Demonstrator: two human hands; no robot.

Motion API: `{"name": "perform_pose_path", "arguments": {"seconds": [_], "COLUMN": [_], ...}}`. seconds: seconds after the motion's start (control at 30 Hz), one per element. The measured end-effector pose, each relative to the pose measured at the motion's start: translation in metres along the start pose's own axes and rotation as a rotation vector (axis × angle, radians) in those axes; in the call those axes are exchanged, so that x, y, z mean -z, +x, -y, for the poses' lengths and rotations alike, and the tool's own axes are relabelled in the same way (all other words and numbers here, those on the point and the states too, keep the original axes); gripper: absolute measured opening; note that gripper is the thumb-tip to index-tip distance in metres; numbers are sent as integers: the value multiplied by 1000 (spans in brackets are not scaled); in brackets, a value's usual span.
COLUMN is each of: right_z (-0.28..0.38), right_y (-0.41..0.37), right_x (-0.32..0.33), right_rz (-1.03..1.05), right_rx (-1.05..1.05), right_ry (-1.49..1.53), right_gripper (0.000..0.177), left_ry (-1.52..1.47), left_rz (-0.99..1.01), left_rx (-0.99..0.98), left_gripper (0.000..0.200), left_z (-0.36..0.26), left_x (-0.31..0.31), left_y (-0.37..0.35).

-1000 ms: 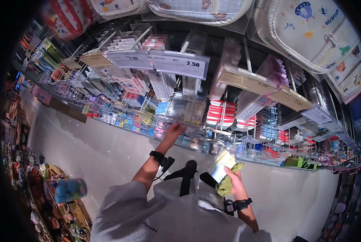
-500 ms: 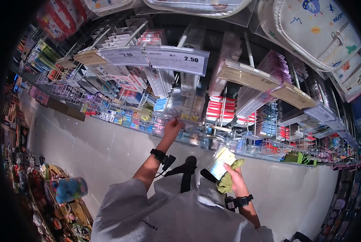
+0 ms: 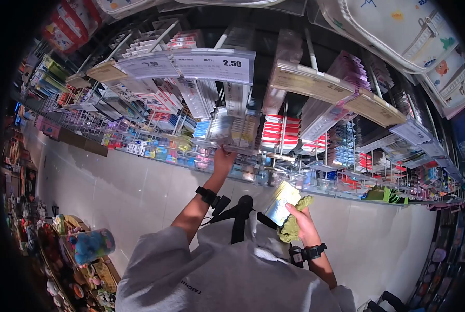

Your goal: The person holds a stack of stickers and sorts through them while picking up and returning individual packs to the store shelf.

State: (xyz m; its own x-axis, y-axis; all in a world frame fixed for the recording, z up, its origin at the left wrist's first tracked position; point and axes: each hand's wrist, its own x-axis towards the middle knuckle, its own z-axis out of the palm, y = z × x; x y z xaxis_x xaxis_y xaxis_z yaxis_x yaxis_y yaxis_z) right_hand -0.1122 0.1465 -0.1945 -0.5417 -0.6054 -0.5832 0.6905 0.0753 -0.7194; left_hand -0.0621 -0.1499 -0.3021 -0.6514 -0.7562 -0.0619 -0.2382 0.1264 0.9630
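Note:
My left hand (image 3: 224, 158) reaches up to the rack, its fingers closed at the lower edge of a clear plastic packet (image 3: 243, 132) hanging among several others. The fingertips are partly lost against the clear plastic. In front of my body, my right hand (image 3: 304, 224) is closed around a stack of thin yellow and pale blue packets (image 3: 283, 204), with the thumb pressed on top. A crumpled yellow-green cloth (image 3: 290, 229) is bunched in the same hand, under and beside the packets.
Price strips (image 3: 211, 67) run along the rack above my left hand. Red-and-white packets (image 3: 280, 131) hang to its right. White printed bags (image 3: 399, 36) overhang at upper right. A tub with blue contents (image 3: 89, 245) stands at lower left beside plush toys; pale tiled floor (image 3: 139, 192) lies below.
The view has shifted slightly, so the rack sits a little further left and higher. My left hand stays at the same hanging packets. My right hand keeps hold of the packets and cloth.

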Motion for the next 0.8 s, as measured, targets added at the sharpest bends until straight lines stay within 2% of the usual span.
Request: {"name": "perform_pose_path", "arguments": {"seconds": [0.03,0.1,0.17,0.27,0.3,0.37,0.4,0.47,0.5,0.57,0.67,0.7,0.77,0.8], "right_z": [1,3,3,5,5,2,1,-1,-2,0,12,13,13,16], "right_y": [0,2,3,7,9,11,13,17,19,24,22,22,24,22], "right_x": [-2,-8,-10,-15,-16,-14,-13,-10,-9,-9,-13,-13,-8,-9], "right_rz": [14,10,6,5,3,-5,-4,2,8,14,-4,-25,-16,-28], "right_rx": [6,53,84,98,99,122,122,116,118,104,73,78,90,92], "right_ry": [5,3,1,-95,-92,-68,-63,-59,-57,-111,-102,-86,-76,-100], "right_gripper": [35,35,35,35,35,35,35,34,34,35,32,31,29,30], "left_ry": [122,179,-287,-309,-306,-139,-134,-13,-9,-14,-158,-160,-90,-211], "left_rz": [178,552,821,880,883,890,891,766,762,590,529,524,381,352], "left_rx": [27,176,417,526,526,373,374,159,157,14,128,121,-28,-18], "left_gripper": [32,36,36,31,31,28,28,23,23,21,21,21,23,23], "left_z": [-3,-19,-66,-107,-108,-109,-113,-123,-120,-106,-84,-61,-8,-4], "left_x": [4,4,0,-2,-4,-7,-7,-4,-3,0,20,24,23,22], "left_y": [-7,-25,-56,-80,-80,-80,-81,-82,-81,-78,-66,-57,-36,-27]}}
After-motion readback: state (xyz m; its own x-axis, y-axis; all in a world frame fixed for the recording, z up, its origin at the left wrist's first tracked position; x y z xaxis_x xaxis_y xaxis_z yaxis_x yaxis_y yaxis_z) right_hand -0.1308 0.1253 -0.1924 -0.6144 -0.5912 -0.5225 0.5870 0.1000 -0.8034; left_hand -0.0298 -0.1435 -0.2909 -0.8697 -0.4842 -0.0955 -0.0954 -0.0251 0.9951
